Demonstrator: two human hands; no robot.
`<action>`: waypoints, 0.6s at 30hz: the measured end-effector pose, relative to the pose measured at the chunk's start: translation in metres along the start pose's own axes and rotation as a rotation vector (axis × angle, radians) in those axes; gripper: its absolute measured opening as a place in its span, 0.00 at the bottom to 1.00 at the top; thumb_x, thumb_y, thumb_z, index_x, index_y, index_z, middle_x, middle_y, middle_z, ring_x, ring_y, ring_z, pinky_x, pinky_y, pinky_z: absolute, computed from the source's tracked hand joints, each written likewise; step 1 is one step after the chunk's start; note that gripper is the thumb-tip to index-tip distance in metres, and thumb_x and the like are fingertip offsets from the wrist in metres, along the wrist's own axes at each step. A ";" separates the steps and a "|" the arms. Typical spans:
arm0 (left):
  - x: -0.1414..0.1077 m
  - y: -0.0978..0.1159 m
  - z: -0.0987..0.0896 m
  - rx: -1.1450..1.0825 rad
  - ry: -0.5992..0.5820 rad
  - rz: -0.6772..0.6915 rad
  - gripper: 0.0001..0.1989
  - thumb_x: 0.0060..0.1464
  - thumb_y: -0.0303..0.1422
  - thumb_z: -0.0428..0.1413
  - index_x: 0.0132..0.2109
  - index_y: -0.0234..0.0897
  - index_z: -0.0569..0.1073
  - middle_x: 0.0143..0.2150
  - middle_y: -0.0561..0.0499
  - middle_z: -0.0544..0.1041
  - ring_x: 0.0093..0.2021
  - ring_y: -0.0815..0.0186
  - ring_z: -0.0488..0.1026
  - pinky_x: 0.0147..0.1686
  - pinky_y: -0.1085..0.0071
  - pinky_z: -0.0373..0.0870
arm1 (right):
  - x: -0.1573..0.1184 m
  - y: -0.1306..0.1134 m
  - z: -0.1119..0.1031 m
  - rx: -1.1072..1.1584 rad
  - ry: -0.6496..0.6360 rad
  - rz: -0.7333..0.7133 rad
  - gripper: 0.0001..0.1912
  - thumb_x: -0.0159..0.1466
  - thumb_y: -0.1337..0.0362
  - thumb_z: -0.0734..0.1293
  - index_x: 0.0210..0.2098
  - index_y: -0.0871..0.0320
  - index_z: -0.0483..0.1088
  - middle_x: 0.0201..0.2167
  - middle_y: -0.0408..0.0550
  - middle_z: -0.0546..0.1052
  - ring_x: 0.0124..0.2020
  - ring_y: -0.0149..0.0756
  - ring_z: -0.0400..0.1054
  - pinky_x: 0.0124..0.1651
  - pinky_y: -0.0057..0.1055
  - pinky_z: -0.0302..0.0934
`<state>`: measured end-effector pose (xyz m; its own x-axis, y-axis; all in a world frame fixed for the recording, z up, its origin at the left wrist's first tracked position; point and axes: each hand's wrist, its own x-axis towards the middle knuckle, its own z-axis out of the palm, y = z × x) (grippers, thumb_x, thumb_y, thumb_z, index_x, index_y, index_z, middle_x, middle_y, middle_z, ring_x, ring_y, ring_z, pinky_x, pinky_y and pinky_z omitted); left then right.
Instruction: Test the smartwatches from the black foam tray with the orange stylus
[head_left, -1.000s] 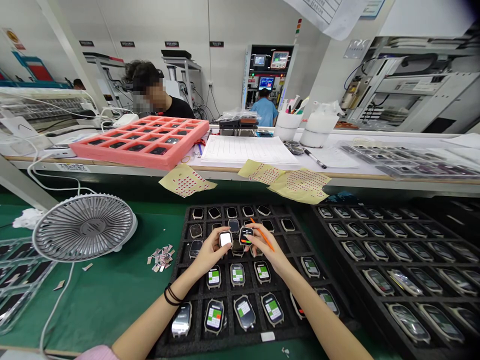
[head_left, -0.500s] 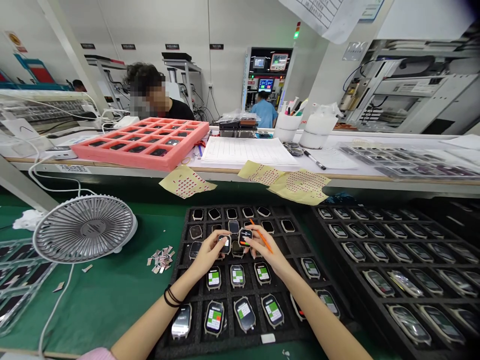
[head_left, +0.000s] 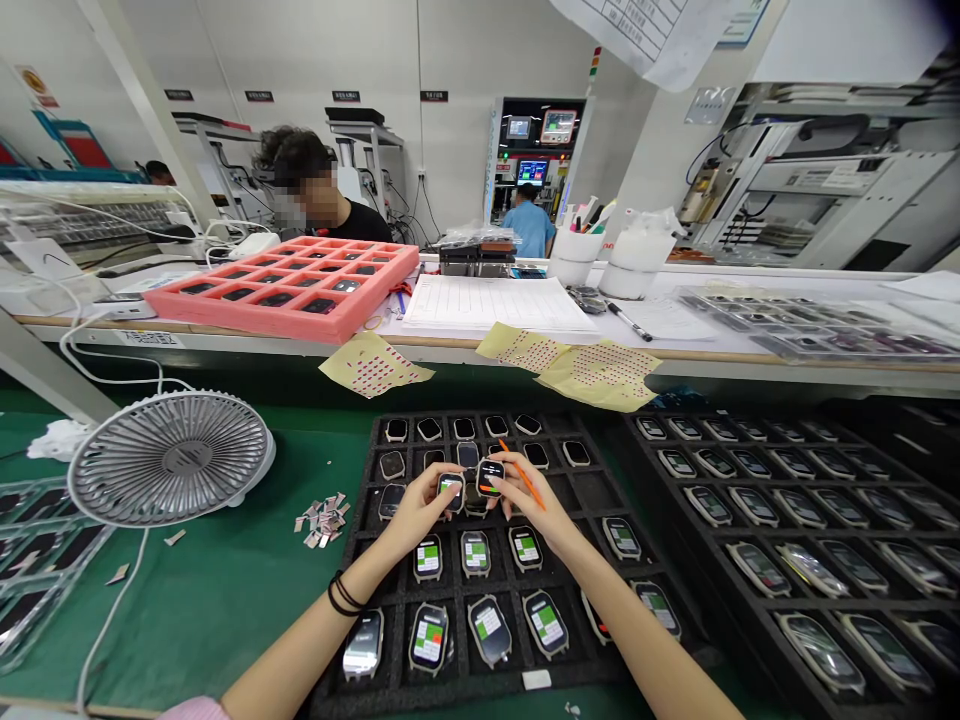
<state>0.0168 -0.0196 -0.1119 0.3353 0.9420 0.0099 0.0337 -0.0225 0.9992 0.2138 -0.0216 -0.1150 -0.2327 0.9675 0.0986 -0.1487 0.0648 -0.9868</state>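
Observation:
My left hand (head_left: 425,502) is closed on a smartwatch case (head_left: 450,491) without straps, its screen lit and the thumb at its edge. Beside it, my right hand (head_left: 529,495) grips a second smartwatch case (head_left: 490,476) with a lit, mostly dark screen showing an orange-red strip. A thin orange stick (head_left: 523,472), possibly a pen or pry tool, also sits in the right hand, slanting across the fingers. Both hands are above a black foam tray (head_left: 592,492) of strapless watches. Below them lie watches with green and white screens, such as this watch (head_left: 475,551); farther ones are dark.
A second black tray (head_left: 664,560) of watches stands on the right. At left are a grey fan (head_left: 172,455) and a pile of small pieces (head_left: 322,519). Yellow dotted sheets (head_left: 600,374) hang from the shelf edge, below a pink foam tray (head_left: 341,322). A person (head_left: 330,205) sits beyond.
The watch in my left hand has shifted very slightly to the right and down, its screen turned a little more toward me. My right hand stays nearly still.

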 end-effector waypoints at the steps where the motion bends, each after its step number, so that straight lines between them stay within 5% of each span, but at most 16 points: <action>1: 0.000 0.000 0.000 0.002 -0.003 -0.009 0.19 0.54 0.45 0.55 0.46 0.36 0.70 0.36 0.50 0.71 0.29 0.70 0.66 0.24 0.76 0.66 | 0.000 0.000 0.000 0.000 -0.002 -0.003 0.16 0.59 0.56 0.68 0.44 0.53 0.65 0.36 0.45 0.74 0.24 0.32 0.72 0.18 0.24 0.58; 18: 0.001 -0.004 0.000 0.004 0.001 0.022 0.18 0.55 0.45 0.53 0.46 0.37 0.70 0.34 0.51 0.71 0.27 0.70 0.66 0.22 0.77 0.65 | -0.001 0.004 0.002 -0.103 -0.070 0.005 0.15 0.60 0.56 0.67 0.44 0.55 0.64 0.34 0.45 0.73 0.23 0.30 0.72 0.18 0.22 0.57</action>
<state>0.0169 -0.0184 -0.1163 0.3347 0.9418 0.0317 0.0306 -0.0445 0.9985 0.2110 -0.0225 -0.1184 -0.2999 0.9489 0.0985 -0.0485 0.0880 -0.9949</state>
